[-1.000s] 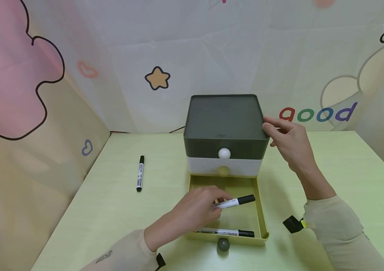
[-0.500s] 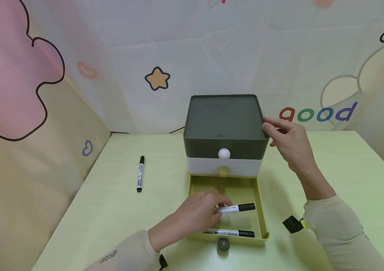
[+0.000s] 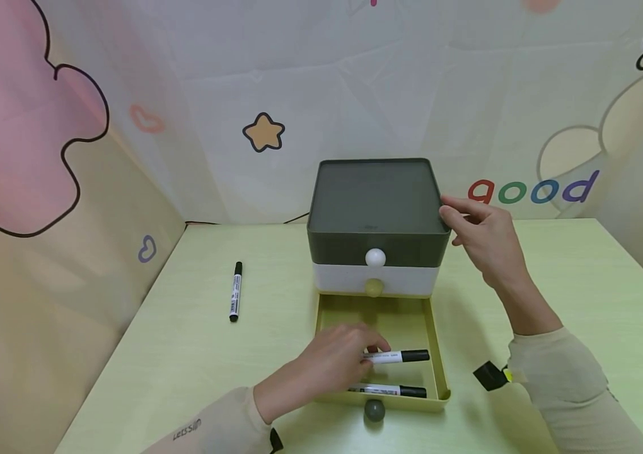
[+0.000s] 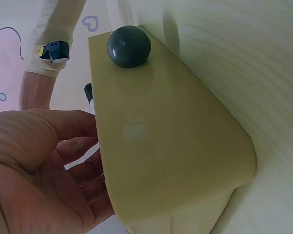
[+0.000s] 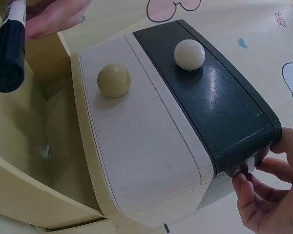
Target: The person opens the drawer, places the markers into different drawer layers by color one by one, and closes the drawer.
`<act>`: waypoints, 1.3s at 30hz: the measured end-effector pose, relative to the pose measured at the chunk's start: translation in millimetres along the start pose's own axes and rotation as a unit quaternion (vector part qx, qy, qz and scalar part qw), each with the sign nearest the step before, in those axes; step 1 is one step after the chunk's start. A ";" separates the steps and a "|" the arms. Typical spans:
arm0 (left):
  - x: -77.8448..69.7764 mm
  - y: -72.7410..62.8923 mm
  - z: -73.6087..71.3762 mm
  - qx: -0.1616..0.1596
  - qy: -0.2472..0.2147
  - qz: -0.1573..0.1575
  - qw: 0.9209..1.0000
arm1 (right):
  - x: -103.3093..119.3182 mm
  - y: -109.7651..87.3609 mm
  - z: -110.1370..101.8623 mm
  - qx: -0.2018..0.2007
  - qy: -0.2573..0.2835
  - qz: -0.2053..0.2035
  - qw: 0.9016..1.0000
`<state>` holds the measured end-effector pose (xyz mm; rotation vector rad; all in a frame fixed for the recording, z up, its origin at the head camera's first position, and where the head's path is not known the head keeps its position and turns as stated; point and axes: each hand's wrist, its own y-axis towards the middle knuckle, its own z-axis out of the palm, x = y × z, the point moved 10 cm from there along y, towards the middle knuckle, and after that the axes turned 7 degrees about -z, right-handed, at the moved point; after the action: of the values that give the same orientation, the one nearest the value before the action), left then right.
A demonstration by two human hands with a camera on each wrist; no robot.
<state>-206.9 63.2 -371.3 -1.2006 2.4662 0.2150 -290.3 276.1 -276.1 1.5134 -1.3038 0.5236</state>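
My left hand (image 3: 335, 358) pinches a white marker with a black cap (image 3: 398, 357), low over the pulled-out yellow drawer (image 3: 439, 353). The marker lies nearly level, cap to the right. Inside the drawer, by its front wall, rests a second black-capped marker (image 3: 392, 390), its left end hidden by the hand. In the left wrist view the drawer front covers most of the held marker. My right hand (image 3: 483, 236) grips the right rim of the drawer organizer (image 3: 375, 195), thumb and fingers at the edge of its dark top tier (image 5: 210, 92).
A third marker (image 3: 235, 291) lies on the table (image 3: 185, 353) to the left. Above the yellow drawer sit a white tier (image 3: 338, 277) and the dark one, fronts flush. A grey knob (image 3: 374, 410) juts from the yellow drawer. A patterned cloth (image 3: 202, 139) hangs behind the table.
My left hand has lowered the marker toward the drawer floor and turned it from a slight tilt to nearly level. The right hand and the organizer have stayed put.
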 end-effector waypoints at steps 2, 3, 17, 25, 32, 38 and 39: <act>0.7 -0.3 1.6 0.003 0.004 0.001 1.000 | 0.6 -0.4 -0.4 -0.002 0.002 0.000 1.000; 1.1 -0.6 2.2 0.003 0.006 0.002 1.000 | 0.6 -0.3 -0.5 -0.002 0.004 0.000 1.000; 2.8 -9.5 -5.3 -0.027 -0.022 0.002 0.999 | -1.2 0.1 -0.1 0.001 0.000 0.008 1.000; -0.9 -25.5 -19.5 -0.068 -0.078 -0.001 0.995 | -1.1 0.2 0.4 0.003 0.002 0.008 1.000; 4.9 -36.1 -26.0 -0.084 -0.100 -0.014 0.991 | -1.7 1.2 0.4 0.002 0.003 0.008 1.000; 13.2 -44.8 -39.1 -0.111 -0.125 -0.022 0.986 | -1.7 0.7 0.3 0.003 0.002 0.007 1.000; 14.6 -45.7 -41.9 -0.117 -0.127 -0.024 0.985 | -1.4 0.3 0.1 0.002 0.002 0.006 1.000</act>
<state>-190.8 11.6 -337.6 -1.2359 2.2327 0.6191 -291.1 276.7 -277.2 1.5080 -1.3114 0.5370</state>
